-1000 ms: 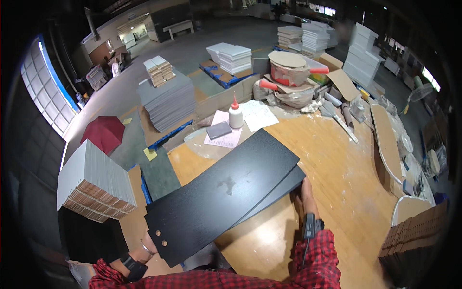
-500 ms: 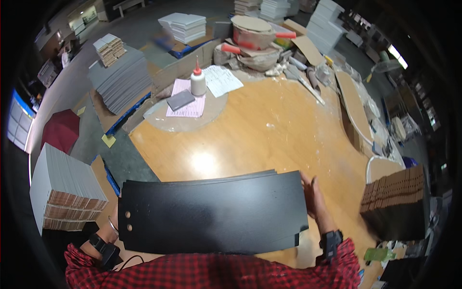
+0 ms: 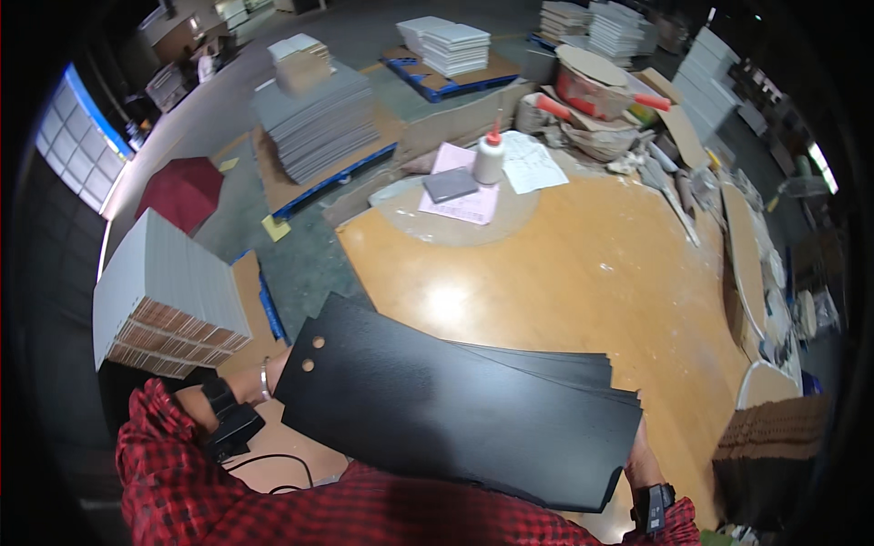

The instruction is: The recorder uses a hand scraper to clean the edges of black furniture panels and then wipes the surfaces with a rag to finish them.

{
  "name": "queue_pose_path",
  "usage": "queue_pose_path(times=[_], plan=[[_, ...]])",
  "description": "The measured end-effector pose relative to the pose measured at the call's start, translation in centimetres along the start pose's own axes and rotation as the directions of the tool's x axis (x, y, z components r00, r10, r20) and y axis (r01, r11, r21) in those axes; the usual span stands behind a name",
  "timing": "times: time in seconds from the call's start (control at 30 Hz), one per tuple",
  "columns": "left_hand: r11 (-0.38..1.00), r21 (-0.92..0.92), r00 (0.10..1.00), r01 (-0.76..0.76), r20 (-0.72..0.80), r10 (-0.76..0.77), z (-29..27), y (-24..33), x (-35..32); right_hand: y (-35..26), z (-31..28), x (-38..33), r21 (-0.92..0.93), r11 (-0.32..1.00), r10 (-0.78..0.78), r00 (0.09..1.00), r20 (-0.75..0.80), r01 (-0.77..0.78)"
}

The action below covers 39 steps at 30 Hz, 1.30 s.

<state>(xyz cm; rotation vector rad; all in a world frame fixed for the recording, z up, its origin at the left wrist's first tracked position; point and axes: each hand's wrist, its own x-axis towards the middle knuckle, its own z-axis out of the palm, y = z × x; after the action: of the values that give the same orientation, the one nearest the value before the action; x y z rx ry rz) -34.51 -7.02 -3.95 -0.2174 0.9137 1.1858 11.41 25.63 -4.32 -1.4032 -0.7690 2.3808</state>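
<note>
A fanned stack of thin black boards [image 3: 455, 400] is held in front of my chest, tilted so that its right end sits lower. Two round holes pierce the top board near its left end. At that end my left hand [image 3: 279, 362] grips the stack, its fingers mostly hidden underneath. My right hand [image 3: 643, 457] holds the right end from its edge, also largely covered by the boards. Several lower boards poke out past the top one at the upper right.
A wooden table [image 3: 546, 273] carries a white glue bottle [image 3: 489, 159], a dark grey block [image 3: 451, 186], papers [image 3: 533, 164] and a red bucket [image 3: 592, 86]. Stacked grey boards [image 3: 173, 291] stand at left, with brown-edged boards [image 3: 774, 432] at right and a maroon umbrella [image 3: 182, 193] beyond.
The black boards have turned from nearly level to sloping down rightward, and have fanned apart. My left hand has risen and my right has dropped. The whole view has swung left.
</note>
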Motion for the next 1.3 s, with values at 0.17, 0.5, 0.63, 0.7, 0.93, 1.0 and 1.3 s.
queue_pose_path(times=[0.17,0.5,0.63,0.7,0.93,1.0,1.3], plan=[[0.999,-0.022,0.999,-0.044,0.011,0.045,0.1,-1.1,-0.6,0.4,0.5,0.3,-0.097,0.995,-0.039,0.999,-0.028,0.036],[0.984,-0.075,0.987,-0.161,-0.002,0.161,1.7,-6.2,-0.6,-1.2,-0.9,-1.4,-0.152,0.986,-0.077,0.992,-0.098,0.062],[0.987,-0.047,0.986,-0.155,0.049,0.157,2.6,-4.5,0.7,-1.2,-1.4,-1.1,-0.137,0.989,-0.078,0.992,-0.103,0.063],[0.988,-0.030,0.985,-0.154,0.076,0.156,3.5,-3.3,1.3,-1.6,-1.9,-0.7,-0.127,0.989,-0.083,0.991,-0.102,0.070],[0.992,0.038,0.989,-0.120,0.086,0.117,7.6,-1.2,4.8,-3.1,-4.0,0.6,-0.084,0.990,-0.121,0.988,-0.100,0.113],[0.992,0.035,0.991,-0.122,0.060,0.120,8.7,-2.4,5.5,-3.7,-5.0,1.0,-0.069,0.988,-0.142,0.984,-0.106,0.135],[0.739,0.548,0.783,-0.391,-0.224,0.580,9.7,-0.4,2.7,-9.8,-5.7,-0.3,-0.457,0.833,-0.407,0.905,-0.123,0.313]])
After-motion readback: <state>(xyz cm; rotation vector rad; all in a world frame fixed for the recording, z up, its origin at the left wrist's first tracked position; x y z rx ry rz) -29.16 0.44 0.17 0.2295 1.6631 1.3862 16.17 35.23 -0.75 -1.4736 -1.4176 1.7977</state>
